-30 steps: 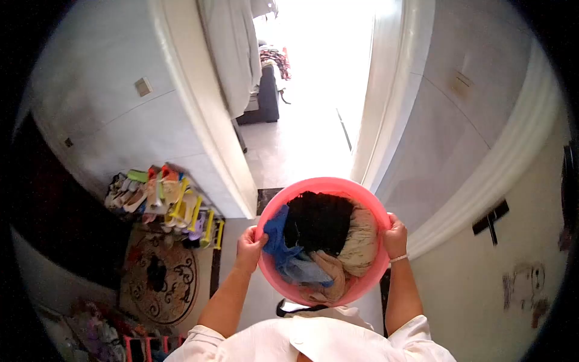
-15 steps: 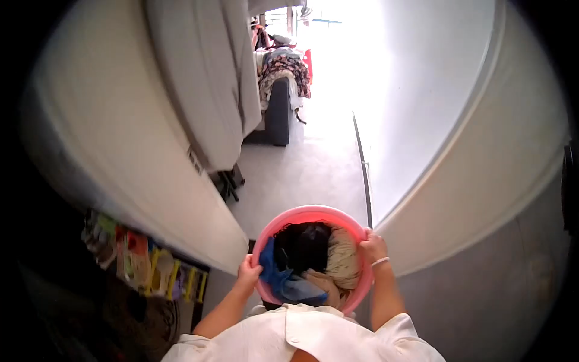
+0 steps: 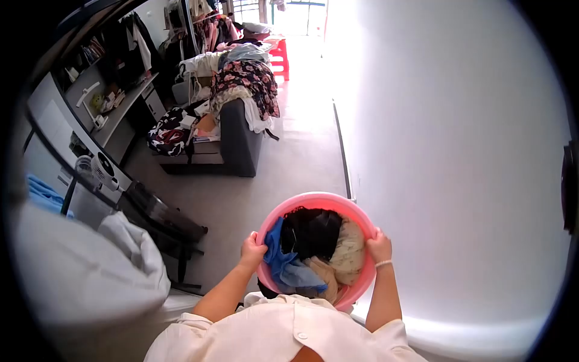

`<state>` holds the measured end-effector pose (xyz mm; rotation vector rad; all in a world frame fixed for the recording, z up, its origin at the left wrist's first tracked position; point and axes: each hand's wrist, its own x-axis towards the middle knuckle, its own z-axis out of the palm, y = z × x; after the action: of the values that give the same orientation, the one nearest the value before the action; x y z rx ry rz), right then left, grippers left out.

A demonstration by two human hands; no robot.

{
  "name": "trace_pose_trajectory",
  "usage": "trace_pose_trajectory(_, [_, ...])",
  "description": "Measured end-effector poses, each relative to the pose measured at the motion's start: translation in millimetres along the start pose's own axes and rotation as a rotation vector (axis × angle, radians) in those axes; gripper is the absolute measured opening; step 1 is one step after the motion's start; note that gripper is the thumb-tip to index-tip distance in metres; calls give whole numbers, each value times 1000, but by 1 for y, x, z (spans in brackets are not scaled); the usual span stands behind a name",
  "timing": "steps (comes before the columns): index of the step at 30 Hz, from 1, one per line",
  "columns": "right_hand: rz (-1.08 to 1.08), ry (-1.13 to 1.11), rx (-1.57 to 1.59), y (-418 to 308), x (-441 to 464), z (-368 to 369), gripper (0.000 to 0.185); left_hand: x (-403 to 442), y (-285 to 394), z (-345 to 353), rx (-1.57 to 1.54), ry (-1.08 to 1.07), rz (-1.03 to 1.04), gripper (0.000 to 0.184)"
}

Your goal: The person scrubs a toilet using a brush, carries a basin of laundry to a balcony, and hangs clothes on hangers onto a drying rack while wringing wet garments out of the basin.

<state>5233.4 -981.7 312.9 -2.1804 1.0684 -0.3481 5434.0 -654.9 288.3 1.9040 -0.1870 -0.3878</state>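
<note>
A round pink basin (image 3: 291, 203) is held level in front of my body. My left hand (image 3: 253, 250) grips its left rim, and my right hand (image 3: 379, 246), with a pale bracelet at the wrist, grips the right rim. Inside lie a black garment (image 3: 312, 234), a blue cloth (image 3: 278, 257), a cream cloth (image 3: 350, 252) and a tan cloth (image 3: 320, 274). My shirt hides the basin's near edge.
Clothes (image 3: 244, 78) are heaped over a dark grey sofa (image 3: 239, 142) ahead on the left. A white wall (image 3: 446, 169) runs along my right. At left stand a fan (image 3: 104, 172), a desk (image 3: 123, 108) and a pale curtain (image 3: 90, 265). A red stool (image 3: 281, 60) stands farther off.
I have moved forward past the curtain with the basin. The sofa is nearer, and the desk and fan have come into view. Both hands keep their hold on the rim.
</note>
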Motion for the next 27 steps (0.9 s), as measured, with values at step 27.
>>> trace_pose_trajectory(27, [70, -22, 278, -148, 984, 247, 29, 988, 164, 256, 203, -62, 15, 29])
